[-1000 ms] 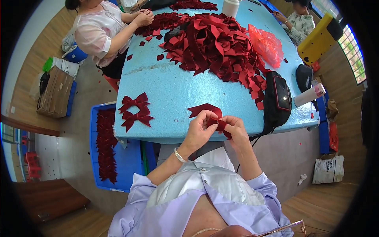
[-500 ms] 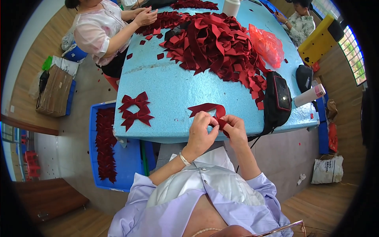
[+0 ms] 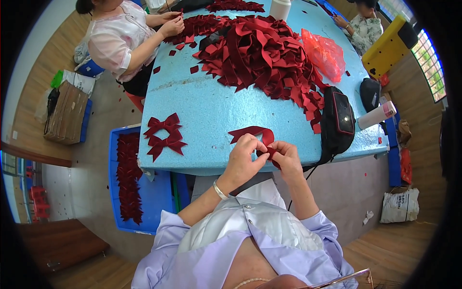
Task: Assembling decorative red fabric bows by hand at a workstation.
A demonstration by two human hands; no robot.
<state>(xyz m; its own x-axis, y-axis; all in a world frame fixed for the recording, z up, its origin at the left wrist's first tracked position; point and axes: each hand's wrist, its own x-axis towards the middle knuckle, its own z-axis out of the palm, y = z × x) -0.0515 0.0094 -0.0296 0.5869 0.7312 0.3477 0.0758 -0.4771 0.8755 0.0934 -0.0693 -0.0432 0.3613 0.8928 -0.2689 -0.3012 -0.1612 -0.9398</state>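
Observation:
A dark red ribbon (image 3: 255,130) is pinched between my two hands just over the front edge of the blue table. My left hand (image 3: 244,161), with a bracelet at the wrist, has its thumb and fingertips closed on the ribbon. My right hand (image 3: 287,160) grips a folded part of the same ribbon from the other side. One tail of it reaches up and left over the tabletop. Off to the left on the table lie two finished-looking red bows (image 3: 166,137), touching end to end. Fingers partly hide the fold.
A large heap of red ribbon pieces (image 3: 262,58) covers the table's middle, beside a red plastic bag (image 3: 323,55). A black pouch (image 3: 338,118) and a white bottle (image 3: 377,115) stand right. A blue crate (image 3: 159,197) of bows sits lower left. Co-workers (image 3: 118,41) sit around.
My hands stay nearly in place, with small finger shifts on the ribbon. The co-worker at left has moved their hands slightly.

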